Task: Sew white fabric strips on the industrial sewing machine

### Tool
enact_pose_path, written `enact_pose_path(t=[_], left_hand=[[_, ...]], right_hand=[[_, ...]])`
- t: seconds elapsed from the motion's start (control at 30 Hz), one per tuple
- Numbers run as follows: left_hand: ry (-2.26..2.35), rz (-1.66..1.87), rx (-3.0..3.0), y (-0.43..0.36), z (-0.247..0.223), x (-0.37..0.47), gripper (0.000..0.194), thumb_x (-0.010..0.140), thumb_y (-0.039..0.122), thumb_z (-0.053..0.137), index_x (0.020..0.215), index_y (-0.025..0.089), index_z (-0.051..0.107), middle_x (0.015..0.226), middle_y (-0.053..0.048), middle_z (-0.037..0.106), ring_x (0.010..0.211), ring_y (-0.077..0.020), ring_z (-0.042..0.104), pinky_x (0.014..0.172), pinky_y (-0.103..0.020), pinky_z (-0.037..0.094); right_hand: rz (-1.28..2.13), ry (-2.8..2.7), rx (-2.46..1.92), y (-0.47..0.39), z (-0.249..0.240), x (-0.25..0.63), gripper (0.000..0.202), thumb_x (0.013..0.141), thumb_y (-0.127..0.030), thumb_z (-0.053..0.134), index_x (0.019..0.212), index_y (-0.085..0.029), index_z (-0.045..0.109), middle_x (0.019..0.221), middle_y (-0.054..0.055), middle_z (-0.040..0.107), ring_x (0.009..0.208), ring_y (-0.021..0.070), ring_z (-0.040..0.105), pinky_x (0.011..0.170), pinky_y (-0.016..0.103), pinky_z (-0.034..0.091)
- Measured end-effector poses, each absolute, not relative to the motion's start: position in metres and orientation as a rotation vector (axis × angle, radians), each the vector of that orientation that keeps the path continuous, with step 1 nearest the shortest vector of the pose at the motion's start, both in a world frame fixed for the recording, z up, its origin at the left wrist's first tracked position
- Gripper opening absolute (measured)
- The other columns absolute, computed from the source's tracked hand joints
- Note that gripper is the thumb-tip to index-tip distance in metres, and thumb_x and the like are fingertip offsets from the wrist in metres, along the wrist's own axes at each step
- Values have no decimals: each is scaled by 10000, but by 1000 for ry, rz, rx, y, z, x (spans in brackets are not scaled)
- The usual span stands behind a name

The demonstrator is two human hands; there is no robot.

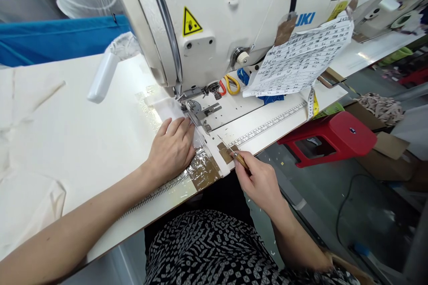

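My left hand [172, 147] lies flat with fingers stretched forward, pressing on white fabric [166, 107] just in front of the sewing machine's presser foot [193, 109]. A narrow white strip of fabric [217, 156] runs from the foot area toward the table's front edge, to the right of that hand. My right hand [260, 182] is closed around the wooden handle of an awl [242, 161]. The awl's thin metal point is directed up and left, close to the strip. The white sewing machine [214, 18] stands over the work.
Orange-handled scissors [232, 84] lie behind the needle area. A handwritten sheet [301, 58] hangs at the machine's right. Printed rulers [267, 124] run along the front edge. White cloth [30, 205] lies at left; a red stool [329, 138] stands at right.
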State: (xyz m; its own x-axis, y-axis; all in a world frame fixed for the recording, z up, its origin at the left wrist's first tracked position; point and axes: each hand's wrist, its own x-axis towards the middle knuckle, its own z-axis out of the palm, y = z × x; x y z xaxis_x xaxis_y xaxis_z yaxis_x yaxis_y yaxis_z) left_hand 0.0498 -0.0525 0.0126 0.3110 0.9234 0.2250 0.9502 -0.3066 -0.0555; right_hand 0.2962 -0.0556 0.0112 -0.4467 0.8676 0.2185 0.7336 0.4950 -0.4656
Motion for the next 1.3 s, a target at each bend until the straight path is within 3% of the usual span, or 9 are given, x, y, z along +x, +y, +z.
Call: enact_pose_path(t=[0.47,0.6,0.8,0.93,1.03,1.17,1.3], left_hand=[[-1689,-265,-2380,-52,10,51,479,987,269,314,1286,14,588,1340,-220,593,1264,-335,532,1112,-504,394],[-1674,-304,-2380,-52,8,49,481,985,270,319,1288,3,582,1334,-224,593,1254,-334,538,1093,-487,421],[-1680,-297,-2372,-50,7,46,492,992,269,293,1298,0,570,1340,-218,587,1253,-336,534,1086,-486,431],[-1709,-281,-2369,-47,8,44,496,1001,279,295,1316,-4,553,1355,-224,573,1270,-339,510,1095,-496,415],[-1741,-295,-2351,-44,8,42,480,998,275,302,1301,2,557,1317,-223,582,1218,-330,526,1045,-484,450],[-1791,-326,-2323,-38,6,38,454,983,265,317,1261,18,578,1245,-214,593,1098,-315,548,921,-454,507],[-1786,-380,-2355,-34,4,32,440,969,242,338,1263,15,573,1223,-206,602,1058,-305,551,883,-446,524]], right_hand=[[399,-2277,-1323,-52,9,300,223,969,-230,439,1026,-156,641,645,-4,642,508,147,574,515,244,392],[456,-2244,-1322,-52,8,298,214,970,-234,445,1030,-167,640,708,19,684,554,155,609,541,249,419],[691,-2123,-1285,-54,14,291,249,984,-275,487,1173,-164,604,746,3,689,550,139,593,569,255,464],[802,-2104,-1146,-54,18,283,313,1009,-252,455,1304,-186,538,977,43,737,708,149,670,672,272,520],[757,-2097,-991,-51,18,273,284,1013,-195,436,1262,-195,572,1115,73,726,897,161,695,771,281,539],[652,-2129,-843,-43,15,253,249,999,-163,445,1180,-149,615,1011,89,730,882,165,682,756,283,540],[449,-2270,-775,-32,9,228,256,1000,-197,426,1092,-136,657,868,68,704,760,155,653,642,260,507]])
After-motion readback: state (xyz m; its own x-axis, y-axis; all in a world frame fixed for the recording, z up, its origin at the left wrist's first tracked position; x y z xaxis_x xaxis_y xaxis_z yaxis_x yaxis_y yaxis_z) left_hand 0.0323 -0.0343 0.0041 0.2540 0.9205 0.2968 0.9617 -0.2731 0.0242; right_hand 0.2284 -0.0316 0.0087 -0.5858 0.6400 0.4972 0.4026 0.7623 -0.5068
